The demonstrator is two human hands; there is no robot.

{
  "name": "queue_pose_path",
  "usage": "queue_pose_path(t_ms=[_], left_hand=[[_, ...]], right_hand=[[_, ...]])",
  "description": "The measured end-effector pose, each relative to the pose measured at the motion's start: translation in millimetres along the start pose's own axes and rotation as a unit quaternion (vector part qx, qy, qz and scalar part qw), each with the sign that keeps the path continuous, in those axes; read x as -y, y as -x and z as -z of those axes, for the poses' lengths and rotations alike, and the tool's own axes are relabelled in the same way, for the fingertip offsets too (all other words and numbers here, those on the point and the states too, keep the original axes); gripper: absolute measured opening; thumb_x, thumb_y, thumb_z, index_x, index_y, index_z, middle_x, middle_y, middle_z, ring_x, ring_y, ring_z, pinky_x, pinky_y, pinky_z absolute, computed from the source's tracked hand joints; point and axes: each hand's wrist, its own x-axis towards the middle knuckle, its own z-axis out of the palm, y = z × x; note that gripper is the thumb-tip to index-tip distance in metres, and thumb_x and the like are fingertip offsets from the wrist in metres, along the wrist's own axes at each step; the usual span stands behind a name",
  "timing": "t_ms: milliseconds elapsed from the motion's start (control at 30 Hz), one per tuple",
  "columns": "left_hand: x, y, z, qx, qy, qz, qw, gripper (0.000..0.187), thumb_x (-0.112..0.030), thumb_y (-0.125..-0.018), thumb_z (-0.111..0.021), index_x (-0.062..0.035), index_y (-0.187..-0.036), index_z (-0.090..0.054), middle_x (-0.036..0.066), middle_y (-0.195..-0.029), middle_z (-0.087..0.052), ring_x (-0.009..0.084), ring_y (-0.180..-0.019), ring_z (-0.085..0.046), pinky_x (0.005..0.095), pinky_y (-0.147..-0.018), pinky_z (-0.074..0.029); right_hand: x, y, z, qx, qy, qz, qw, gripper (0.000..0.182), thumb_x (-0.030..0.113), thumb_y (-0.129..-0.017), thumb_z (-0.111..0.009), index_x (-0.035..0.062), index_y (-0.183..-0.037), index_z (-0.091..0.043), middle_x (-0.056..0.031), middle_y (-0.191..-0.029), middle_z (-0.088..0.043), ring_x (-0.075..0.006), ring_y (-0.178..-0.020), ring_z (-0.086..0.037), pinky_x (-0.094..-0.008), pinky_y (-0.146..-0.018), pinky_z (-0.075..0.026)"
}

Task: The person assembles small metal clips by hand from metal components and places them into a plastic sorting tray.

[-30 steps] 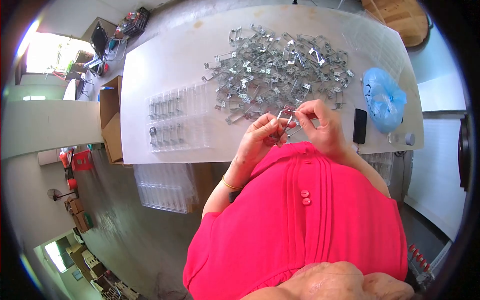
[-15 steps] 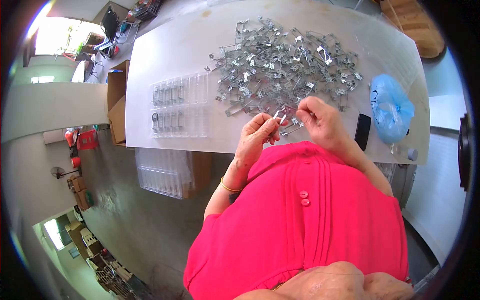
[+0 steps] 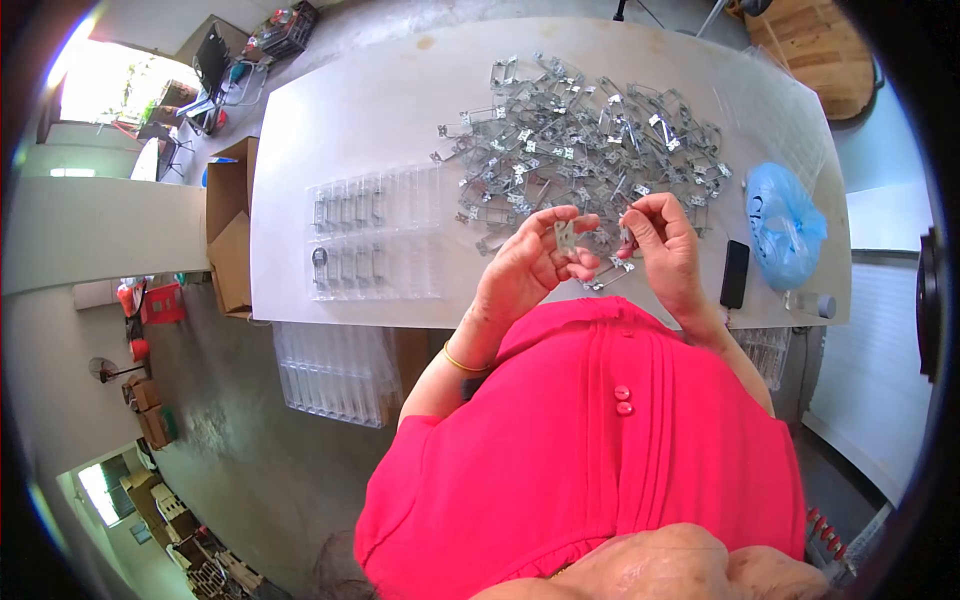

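Note:
My left hand (image 3: 530,265) is turned palm up with its fingers curled around a small flat metal bracket (image 3: 566,238), which has cut-outs. Close by on the right, my right hand (image 3: 668,250) pinches a small metal piece (image 3: 627,238) between thumb and fingers; its exact shape is partly hidden. Just beyond both hands lies a tangled pile of metal wire-and-plate brackets (image 3: 590,140). One loose bracket (image 3: 608,274) rests on the table between my hands, near the edge.
To the left, clear plastic trays (image 3: 410,215) on the white table (image 3: 350,115) hold several brackets in rows. A black phone (image 3: 735,275), a blue plastic bag (image 3: 785,225) and a clear bottle (image 3: 812,304) are at right. More trays (image 3: 335,375) stand below the table edge.
My hands have moved apart, and my left hand has turned palm up, showing the bracket. My right hand has lowered slightly and now pinches a metal piece. The camera view has shifted slightly.

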Motion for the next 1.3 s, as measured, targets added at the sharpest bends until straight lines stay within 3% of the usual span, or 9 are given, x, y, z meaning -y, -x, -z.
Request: queue_pose_path(t_ms=[33, 167, 267, 467, 700, 1067, 1133, 1200, 1300], left_hand=[[-9, 2, 7, 0.027, -0.029, 0.008, 0.999, 0.063, -0.032, -0.098, -0.06, -0.0039, -0.148, -0.035, 0.026, -0.147, -0.042, 0.0325, -0.11, -0.064, 0.0397, -0.094, -0.053], [-23, 12, 18, -0.017, -0.02, 0.014, 1.0, 0.065, -0.011, -0.093, -0.068, -0.0076, -0.149, -0.036, 0.023, -0.145, -0.046, 0.0293, -0.11, -0.065, 0.039, -0.093, -0.053], [-29, 15, 33, -0.013, -0.01, 0.018, 1.0, 0.059, -0.01, -0.096, -0.065, -0.0063, -0.147, -0.037, 0.018, -0.137, -0.054, 0.0249, -0.102, -0.067, 0.038, -0.089, -0.054], [-40, 19, 47, -0.006, -0.017, 0.035, 0.999, 0.053, -0.013, -0.097, -0.064, -0.0066, -0.145, -0.04, 0.014, -0.125, -0.06, 0.0186, -0.089, -0.065, 0.0372, -0.08, -0.053], [-44, 22, 57, 0.004, -0.003, 0.053, 0.999, 0.049, -0.014, -0.099, -0.062, -0.0066, -0.143, -0.043, 0.014, -0.124, -0.06, 0.0187, -0.089, -0.065, 0.0376, -0.079, -0.054], [-15, 23, 43, -0.009, -0.046, -0.008, 0.999, 0.041, -0.026, -0.1, -0.06, -0.0071, -0.135, -0.051, 0.021, -0.14, -0.052, 0.0222, -0.097, -0.064, 0.0342, -0.079, -0.053], [-10, 23, 36, -0.029, -0.066, -0.017, 0.997, 0.041, -0.029, -0.1, -0.061, -0.0054, -0.132, -0.052, 0.021, -0.133, -0.057, 0.0231, -0.1, -0.063, 0.0357, -0.081, -0.052], [-2, 22, 30, 0.018, -0.074, 0.027, 0.997, 0.041, -0.031, -0.1, -0.06, -0.0044, -0.131, -0.053, 0.012, -0.113, -0.066, 0.0205, -0.1, -0.063, 0.0341, -0.086, -0.05], [12, 17, 18, 0.023, -0.067, 0.042, 0.997, 0.046, -0.036, -0.101, -0.057, -0.002, -0.132, -0.053, 0.009, -0.099, -0.065, 0.0197, -0.097, -0.061, 0.034, -0.087, -0.047]], right_hand=[[-3, -1, -6, -0.009, -0.01, -0.007, 1.0, 0.008, 0.009, -0.101, -0.059, 0.0035, -0.105, -0.055, -0.0029, -0.09, -0.061, -0.0075, -0.073, -0.06, -0.0261, -0.063, -0.056], [-10, 3, -37, -0.034, -0.003, -0.025, 0.999, 0.01, 0.01, -0.101, -0.059, 0.0026, -0.105, -0.054, -0.0032, -0.091, -0.061, -0.0079, -0.072, -0.061, -0.0256, -0.064, -0.057], [-11, 9, -59, -0.028, -0.002, -0.037, 0.999, 0.01, 0.01, -0.101, -0.059, 0.0023, -0.105, -0.054, -0.0032, -0.089, -0.061, -0.0083, -0.072, -0.062, -0.0257, -0.065, -0.057], [-15, 16, -83, -0.03, -0.014, -0.048, 0.998, 0.009, 0.009, -0.1, -0.059, 0.0023, -0.103, -0.054, -0.0029, -0.086, -0.061, -0.0084, -0.072, -0.062, -0.0256, -0.064, -0.056], [-13, 21, -89, -0.016, -0.001, -0.053, 0.998, 0.008, 0.008, -0.1, -0.059, 0.0024, -0.103, -0.054, -0.0026, -0.083, -0.06, -0.0077, -0.071, -0.06, -0.0247, -0.064, -0.055], [-10, 30, -59, 0.054, 0.004, -0.073, 0.996, 0.003, 0.007, -0.1, -0.059, 0.0041, -0.101, -0.057, -0.0003, -0.083, -0.058, -0.0056, -0.07, -0.055, -0.0224, -0.064, -0.05], [-12, 27, -50, 0.036, 0.108, 0.005, 0.993, 0.002, 0.007, -0.101, -0.057, 0.0052, -0.101, -0.059, 0.0024, -0.079, -0.055, -0.0045, -0.069, -0.051, -0.0215, -0.061, -0.044], [0, 29, -38, 0.052, 0.105, -0.014, 0.993, 0.003, 0.007, -0.101, -0.057, 0.0054, -0.101, -0.059, 0.0029, -0.078, -0.054, -0.0043, -0.069, -0.05, -0.0218, -0.06, -0.042], [9, 31, -27, 0.066, 0.113, -0.021, 0.991, 0.004, 0.008, -0.1, -0.057, 0.0053, -0.101, -0.06, 0.0032, -0.075, -0.054, -0.004, -0.068, -0.049, -0.0229, -0.058, -0.041]])
